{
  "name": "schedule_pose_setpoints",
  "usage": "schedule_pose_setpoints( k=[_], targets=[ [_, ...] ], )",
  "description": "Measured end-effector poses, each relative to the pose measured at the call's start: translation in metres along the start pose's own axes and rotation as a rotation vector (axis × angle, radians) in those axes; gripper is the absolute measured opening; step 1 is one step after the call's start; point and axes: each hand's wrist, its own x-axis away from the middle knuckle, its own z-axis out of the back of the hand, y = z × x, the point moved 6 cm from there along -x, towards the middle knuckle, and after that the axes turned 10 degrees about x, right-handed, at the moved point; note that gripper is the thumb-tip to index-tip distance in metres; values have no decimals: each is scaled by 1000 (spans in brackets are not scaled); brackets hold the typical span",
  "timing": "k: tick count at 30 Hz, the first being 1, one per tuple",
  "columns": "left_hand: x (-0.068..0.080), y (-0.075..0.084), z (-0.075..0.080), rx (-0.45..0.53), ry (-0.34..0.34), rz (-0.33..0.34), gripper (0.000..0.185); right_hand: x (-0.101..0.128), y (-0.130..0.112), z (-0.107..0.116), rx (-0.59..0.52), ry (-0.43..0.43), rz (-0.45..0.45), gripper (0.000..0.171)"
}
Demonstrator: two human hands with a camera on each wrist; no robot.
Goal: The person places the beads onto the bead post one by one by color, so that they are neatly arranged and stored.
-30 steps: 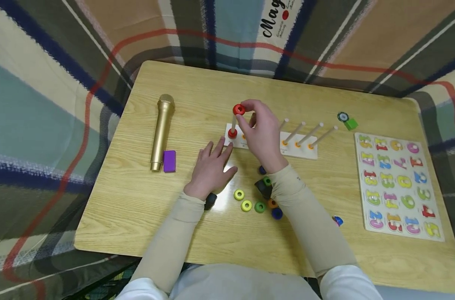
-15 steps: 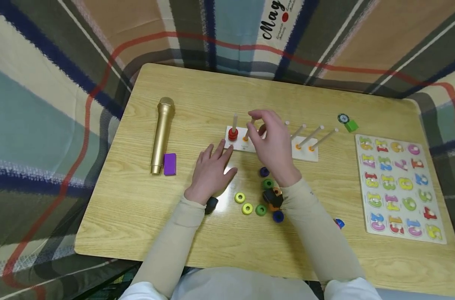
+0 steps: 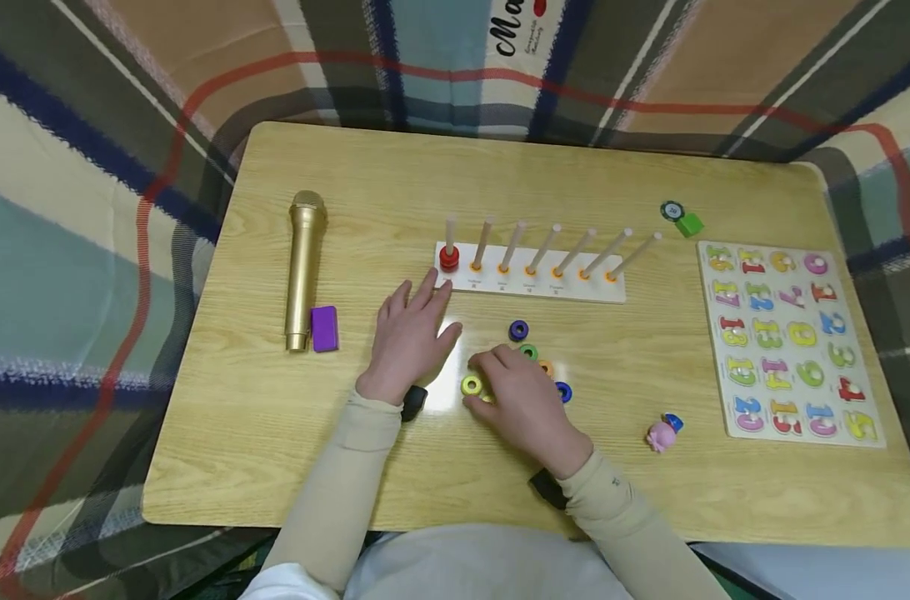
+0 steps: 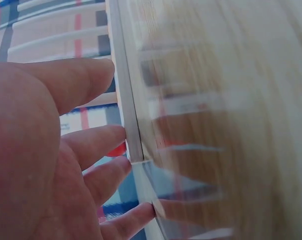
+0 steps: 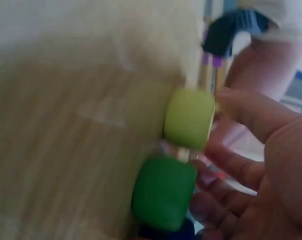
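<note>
A white peg board (image 3: 593, 290) stands mid-table with several wooden pegs. Red rings (image 3: 448, 259) are stacked on its leftmost peg. My left hand (image 3: 406, 346) lies with fingers extended, fingertips at the board's near left edge; the left wrist view shows fingertips against that edge. My right hand (image 3: 526, 408) is low over the loose rings, thumb and forefinger apart around a yellow ring (image 3: 472, 385). In the right wrist view the yellow ring (image 5: 189, 117) is by the thumb and forefinger, with a green ring (image 5: 165, 192) below. Another yellow ring is mostly hidden under the hand.
Loose blue (image 3: 518, 331), green (image 3: 528, 352) and orange (image 3: 547, 368) rings lie beyond the right hand. A gold microphone (image 3: 302, 275) and purple block (image 3: 324, 328) are at left. At right are a number puzzle board (image 3: 788, 342), a pig figure (image 3: 661, 436) and a green block (image 3: 690, 225).
The right hand lowered a red ring onto the leftmost peg and let go. It then moved back toward the person, down to the yellow rings. The left hand stayed by the board.
</note>
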Motion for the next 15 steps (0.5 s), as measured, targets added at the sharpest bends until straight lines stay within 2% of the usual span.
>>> schedule_pose_setpoints(
  k=[4, 9, 12, 15],
  targets=[
    [1, -2, 0, 16, 1, 7, 64, 2, -9, -2, 55, 84, 46, 27],
    [2, -2, 0, 33, -2, 7, 64, 0, -3, 6, 25, 147, 18, 22],
    [3, -2, 0, 37, -4, 7, 64, -8, 12, 25, -28, 211, -31, 28],
    [4, -2, 0, 36, -4, 7, 65, -23, 29, 54, -85, 315, -88, 30]
  ],
)
